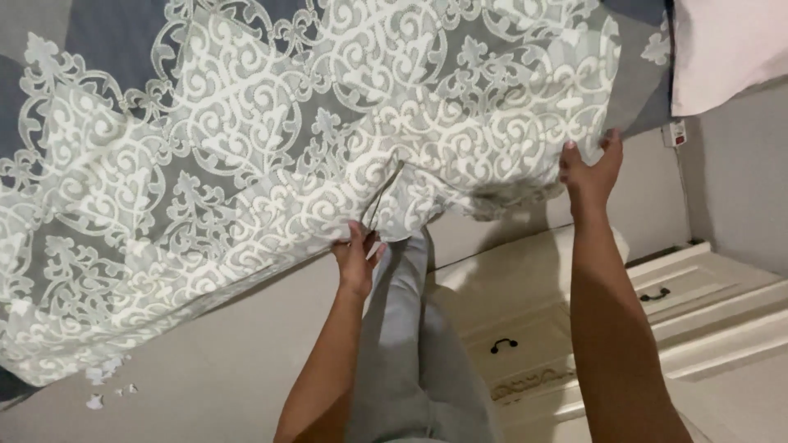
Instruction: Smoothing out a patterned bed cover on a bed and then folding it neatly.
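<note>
A large bed cover [271, 156] with white ornamental scrollwork on grey and dark blue fills the upper left of the head view. My left hand [358, 254] pinches its lower edge near the middle, where the cloth folds. My right hand [591, 168] grips the cover's right corner, with the arm stretched forward. A grey length of fabric [406, 328] hangs down between my two arms.
A cream nightstand [525, 328] with dark drawer handles [503, 344] stands at the lower right. A pale pillow [722, 49] lies at the top right. A small wall socket [675, 133] sits beside it. Plain cream sheet [205, 361] lies below the cover.
</note>
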